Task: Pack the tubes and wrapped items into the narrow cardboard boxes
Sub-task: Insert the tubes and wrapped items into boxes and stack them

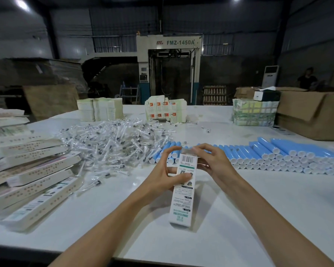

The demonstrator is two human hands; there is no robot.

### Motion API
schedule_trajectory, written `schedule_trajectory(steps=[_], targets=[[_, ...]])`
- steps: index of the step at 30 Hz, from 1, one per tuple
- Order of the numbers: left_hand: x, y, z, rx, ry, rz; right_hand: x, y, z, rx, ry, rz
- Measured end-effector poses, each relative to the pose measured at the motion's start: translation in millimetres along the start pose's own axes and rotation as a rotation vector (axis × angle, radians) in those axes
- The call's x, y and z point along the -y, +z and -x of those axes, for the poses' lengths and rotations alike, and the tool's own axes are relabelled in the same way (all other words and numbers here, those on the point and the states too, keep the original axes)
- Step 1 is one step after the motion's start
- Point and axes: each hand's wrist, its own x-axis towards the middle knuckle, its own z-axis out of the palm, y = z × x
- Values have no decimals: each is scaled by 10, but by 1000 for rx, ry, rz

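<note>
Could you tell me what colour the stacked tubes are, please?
The tubes are light blue with white caps; head view.

Both forearms are bare and enter from the bottom edge of the frame, the left from the lower left and the right from the lower right. They converge toward the centre.

The left grip (165, 171) sits at centre frame with its palm turned inward. Its thumb lies across the front face of the narrow box (182, 199), and its fingers (172, 151) arch up beside the box's upper end.

The right grip (215, 160) sits just right of centre, wrist bent. Its fingers (201, 148) curl in over the same upper end from the opposite side, and the lower fingers lie against the box's right edge.

The two sets of fingertips stand near each other, apart.
</note>
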Motion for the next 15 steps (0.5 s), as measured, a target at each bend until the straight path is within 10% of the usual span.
schedule_trajectory(steps=[15], targets=[[-55,10,10,20,20,-48,4,-71,-72,79,163,-102]])
